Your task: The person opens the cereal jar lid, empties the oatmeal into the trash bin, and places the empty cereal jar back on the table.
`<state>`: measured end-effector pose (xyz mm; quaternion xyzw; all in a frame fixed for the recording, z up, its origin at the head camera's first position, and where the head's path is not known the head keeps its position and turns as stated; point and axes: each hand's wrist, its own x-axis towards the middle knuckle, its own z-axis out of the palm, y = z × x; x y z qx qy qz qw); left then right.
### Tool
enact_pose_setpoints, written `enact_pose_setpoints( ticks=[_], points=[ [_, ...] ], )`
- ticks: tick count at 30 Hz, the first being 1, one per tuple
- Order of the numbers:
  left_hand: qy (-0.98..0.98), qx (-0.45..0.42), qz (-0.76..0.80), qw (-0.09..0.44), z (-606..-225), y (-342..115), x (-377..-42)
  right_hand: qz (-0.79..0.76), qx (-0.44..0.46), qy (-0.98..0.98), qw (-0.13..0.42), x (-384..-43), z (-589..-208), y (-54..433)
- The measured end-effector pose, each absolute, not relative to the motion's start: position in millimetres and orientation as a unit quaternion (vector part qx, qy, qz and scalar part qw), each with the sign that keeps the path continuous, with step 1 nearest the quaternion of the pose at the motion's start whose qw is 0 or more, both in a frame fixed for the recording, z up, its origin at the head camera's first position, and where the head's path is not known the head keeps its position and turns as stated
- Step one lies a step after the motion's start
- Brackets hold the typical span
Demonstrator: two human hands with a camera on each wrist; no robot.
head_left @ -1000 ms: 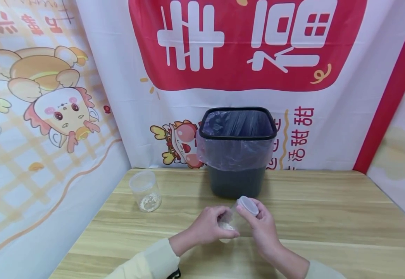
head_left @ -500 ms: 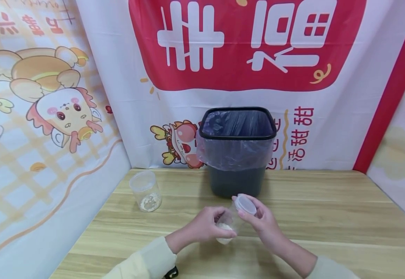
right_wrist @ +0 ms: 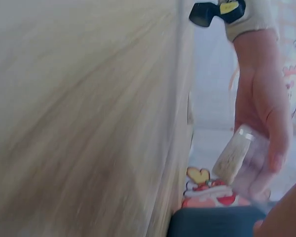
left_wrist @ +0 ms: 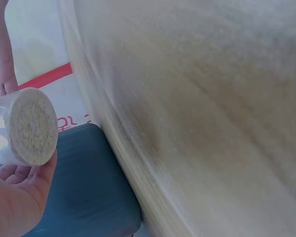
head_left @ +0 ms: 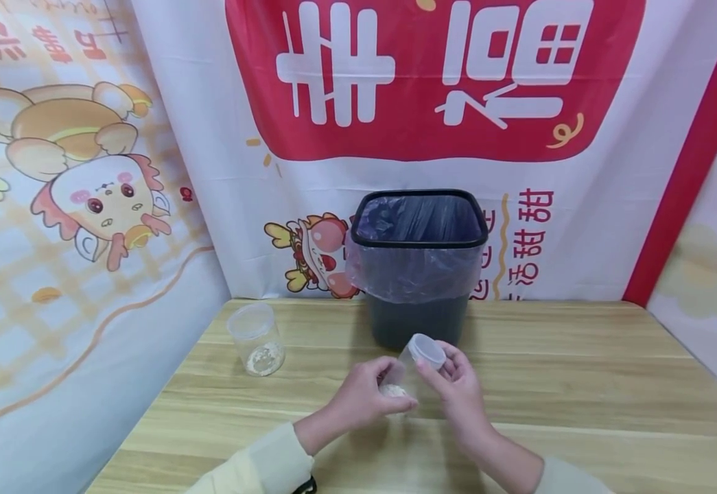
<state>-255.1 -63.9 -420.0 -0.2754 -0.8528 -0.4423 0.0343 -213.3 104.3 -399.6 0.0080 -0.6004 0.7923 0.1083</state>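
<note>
A clear plastic jar [head_left: 400, 376] with pale, oat-like flakes in its bottom is tilted above the table, its top toward the right. My left hand [head_left: 358, 396] grips its lower part, thumb on the near side and fingers behind. At the upper end, my right hand [head_left: 462, 390] holds the translucent lid [head_left: 430, 351] between thumb and fingers, right at the jar's mouth. The left wrist view shows the jar's round base [left_wrist: 34, 127] with flakes packed against it. In the right wrist view, the left hand [right_wrist: 264, 103] wraps the jar's side.
A second clear jar [head_left: 256, 343], with some flakes at its bottom, stands at the table's left side. Behind the hands is a dark waste bin [head_left: 418, 319] lined with a thin plastic bag. Printed cloth [head_left: 309, 178] hangs along the wooden table's [head_left: 580, 370] back edge.
Both hands have raised the jar and lid slightly, away from the body. The jar stays tilted in the left hand, with the right hand still at its lid. The second jar and bin stay put.
</note>
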Motion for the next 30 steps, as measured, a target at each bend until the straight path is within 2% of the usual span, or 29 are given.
enact_pose_setpoints(
  ticks=[6,11,16,20,23,27,30],
  points=[
    [-0.858,-0.277,-0.430,0.054,-422,-63,-254,0.791,-0.034,-0.599,0.118,-212,-399,97],
    [-0.855,-0.282,-0.432,0.053,-422,-65,-253,0.795,-0.005,-0.599,0.095,-215,-402,101],
    [-0.849,-0.286,-0.443,0.044,-420,-67,-253,0.816,0.103,-0.566,0.049,-220,-405,116],
    [-0.845,-0.289,-0.448,0.037,-419,-68,-253,0.813,0.227,-0.536,-0.003,-228,-407,131],
    [-0.845,-0.291,-0.448,0.033,-418,-68,-254,0.803,0.280,-0.524,-0.042,-233,-408,138],
    [-0.845,-0.290,-0.448,0.028,-417,-69,-254,0.798,0.279,-0.530,-0.062,-233,-408,141],
    [-0.846,-0.287,-0.449,0.028,-418,-69,-255,0.808,0.224,-0.543,-0.046,-229,-406,136]
  ],
)
